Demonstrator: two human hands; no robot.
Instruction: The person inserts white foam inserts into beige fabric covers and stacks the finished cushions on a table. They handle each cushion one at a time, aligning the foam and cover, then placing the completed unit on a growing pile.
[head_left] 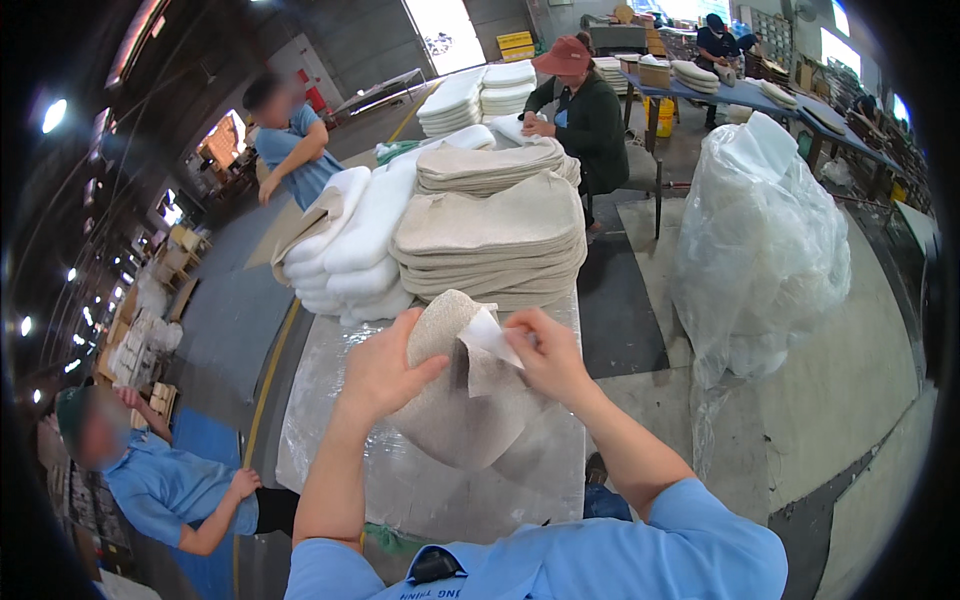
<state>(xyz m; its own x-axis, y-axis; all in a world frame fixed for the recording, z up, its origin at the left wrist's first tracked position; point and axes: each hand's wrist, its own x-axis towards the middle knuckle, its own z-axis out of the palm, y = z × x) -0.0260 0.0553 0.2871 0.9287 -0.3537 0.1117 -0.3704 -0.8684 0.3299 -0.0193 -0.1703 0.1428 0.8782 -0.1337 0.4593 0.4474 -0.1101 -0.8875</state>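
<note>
A beige fabric cushion cover (pixel 455 420) is held over the near end of the plastic-wrapped table (pixel 330 460). My left hand (pixel 385 368) grips its left side, thumb on top and fingers behind the cloth. At the cover's right side, my right hand (pixel 548 355) pinches a white strip or flap (pixel 488 338), thumb and fingers closed together. Whether this white piece is attached to the cover, I cannot tell. Just beyond my hands lies a stack of folded beige covers (pixel 490 225), beside a pile of white foam or batting pads (pixel 365 235).
A large clear plastic bag (pixel 760 250) of white material stands right of the table. A person in a red hat (pixel 590 120) works at the far end. Two people in blue shirts stand left, one far (pixel 295 150), one near (pixel 180 480). A blue table (pixel 740 95) is at back right.
</note>
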